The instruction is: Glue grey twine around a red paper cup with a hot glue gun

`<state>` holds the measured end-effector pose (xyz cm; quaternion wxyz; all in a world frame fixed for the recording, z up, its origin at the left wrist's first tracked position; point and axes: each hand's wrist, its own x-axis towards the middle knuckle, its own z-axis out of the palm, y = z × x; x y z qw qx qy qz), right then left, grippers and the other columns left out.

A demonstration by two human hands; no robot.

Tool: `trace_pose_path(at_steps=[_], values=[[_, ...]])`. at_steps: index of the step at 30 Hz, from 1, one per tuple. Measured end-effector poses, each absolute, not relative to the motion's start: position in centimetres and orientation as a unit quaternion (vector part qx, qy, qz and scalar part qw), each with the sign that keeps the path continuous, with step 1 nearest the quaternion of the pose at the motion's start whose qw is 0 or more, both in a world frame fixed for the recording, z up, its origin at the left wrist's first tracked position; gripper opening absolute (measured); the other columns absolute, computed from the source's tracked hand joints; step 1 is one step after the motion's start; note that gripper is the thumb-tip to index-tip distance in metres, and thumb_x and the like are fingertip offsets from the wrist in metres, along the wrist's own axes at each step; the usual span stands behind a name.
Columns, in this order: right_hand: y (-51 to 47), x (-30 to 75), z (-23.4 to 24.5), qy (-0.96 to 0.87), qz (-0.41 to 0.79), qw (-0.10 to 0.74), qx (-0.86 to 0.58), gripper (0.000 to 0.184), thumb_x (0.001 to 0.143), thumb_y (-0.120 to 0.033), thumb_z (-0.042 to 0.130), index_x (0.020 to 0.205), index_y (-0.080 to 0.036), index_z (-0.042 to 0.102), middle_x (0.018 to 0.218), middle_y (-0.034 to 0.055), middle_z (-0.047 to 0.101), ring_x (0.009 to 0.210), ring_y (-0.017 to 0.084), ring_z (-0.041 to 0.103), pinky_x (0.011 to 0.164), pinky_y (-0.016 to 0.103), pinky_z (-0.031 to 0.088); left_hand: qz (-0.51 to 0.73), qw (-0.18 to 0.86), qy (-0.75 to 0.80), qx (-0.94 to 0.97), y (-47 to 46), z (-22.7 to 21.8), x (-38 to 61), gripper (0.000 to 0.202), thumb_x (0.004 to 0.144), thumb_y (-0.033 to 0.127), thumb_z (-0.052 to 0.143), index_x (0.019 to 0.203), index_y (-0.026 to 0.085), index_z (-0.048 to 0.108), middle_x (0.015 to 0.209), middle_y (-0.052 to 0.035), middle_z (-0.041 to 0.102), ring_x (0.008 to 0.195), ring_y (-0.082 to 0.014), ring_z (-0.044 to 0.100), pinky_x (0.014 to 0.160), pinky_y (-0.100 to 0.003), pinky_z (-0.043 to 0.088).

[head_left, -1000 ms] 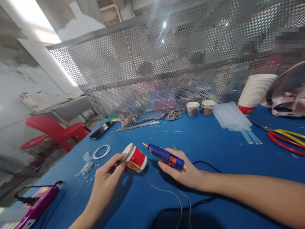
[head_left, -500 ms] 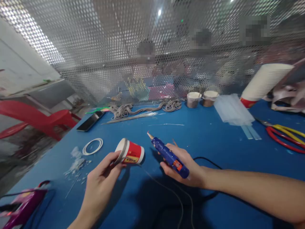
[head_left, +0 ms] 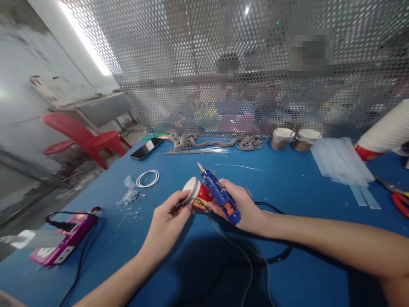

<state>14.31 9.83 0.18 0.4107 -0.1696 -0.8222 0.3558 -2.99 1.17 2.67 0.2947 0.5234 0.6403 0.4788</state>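
My left hand (head_left: 174,217) grips a red and white paper cup (head_left: 201,192) near its wide end, the cup lying on its side above the table. Grey cord (head_left: 193,192) is wound round the cup there, and a loose length of it trails down toward the table's front. In my right hand (head_left: 244,204) is a blue hot glue gun (head_left: 220,196), its nozzle pointing up and away, beyond the cup. The fingers of my right hand reach the cup's lower side, partly hidden behind the glue gun.
A purple power strip (head_left: 65,238) with cables stands at left, near a white ring (head_left: 147,178) and glue scraps. At the back lie a phone (head_left: 147,148) and grey cord bundles (head_left: 185,141). Glue sticks (head_left: 341,162), stacked cups (head_left: 390,128) and scissors (head_left: 399,200) are at right.
My hands have come together, bringing the cup up against the fingers of my right hand and close to the glue gun. The view has turned left.
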Motion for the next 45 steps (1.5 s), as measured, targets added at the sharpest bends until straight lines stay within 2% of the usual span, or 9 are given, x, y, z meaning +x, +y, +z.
trace_pose_path(at_steps=[4,14,26,36,45], values=[[9.8,12.8,0.2,-0.822,0.353,0.423,-0.144,0.017,0.085,-0.031,0.06,0.084,-0.02,0.046,0.078,0.0013,0.054,0.066,0.013,0.049,0.063,0.025,0.041,0.479,0.308,0.643,0.513,1.1,2.6,-2.9,0.024,0.077,0.032,0.06,0.092,0.016,0.069,0.079,-0.0025,0.07,0.069,-0.016,0.063,0.065,-0.025,0.052],[9.4,13.0,-0.4,-0.833,0.348,0.394,-0.173,0.014,0.083,-0.032,0.056,0.083,-0.02,0.049,0.073,0.0019,0.057,0.063,0.015,0.052,0.062,0.027,0.042,0.478,0.317,0.637,0.515,1.1,3.2,-2.4,0.023,0.076,0.03,0.059,0.089,0.018,0.074,0.065,0.0,0.066,0.05,-0.011,0.054,0.051,-0.022,0.048],[9.1,13.5,1.2,-0.806,0.391,0.394,-0.206,0.014,0.082,-0.03,0.056,0.08,-0.02,0.048,0.067,-0.0015,0.052,0.057,0.012,0.047,0.056,0.025,0.04,0.479,0.308,0.633,0.524,0.8,3.8,-2.0,0.019,0.072,0.028,0.06,0.08,0.018,0.073,0.075,-0.0035,0.072,0.057,-0.0135,0.059,0.053,-0.023,0.049],[9.2,13.4,0.5,-0.813,0.37,0.413,-0.176,0.014,0.081,-0.031,0.056,0.083,-0.019,0.048,0.073,0.0017,0.057,0.062,0.014,0.052,0.06,0.027,0.044,0.491,0.303,0.641,0.506,1.0,3.3,-2.0,0.016,0.07,0.031,0.064,0.074,0.016,0.068,0.069,-0.0017,0.07,0.059,-0.0137,0.06,0.055,-0.023,0.052],[9.4,13.3,0.1,-0.816,0.361,0.416,-0.174,0.013,0.081,-0.029,0.056,0.084,-0.019,0.048,0.074,0.0015,0.055,0.062,0.014,0.051,0.059,0.027,0.043,0.493,0.301,0.639,0.507,1.0,3.2,-2.0,0.014,0.069,0.029,0.063,0.072,0.016,0.067,0.066,-0.0001,0.067,0.059,-0.0129,0.059,0.056,-0.022,0.05]])
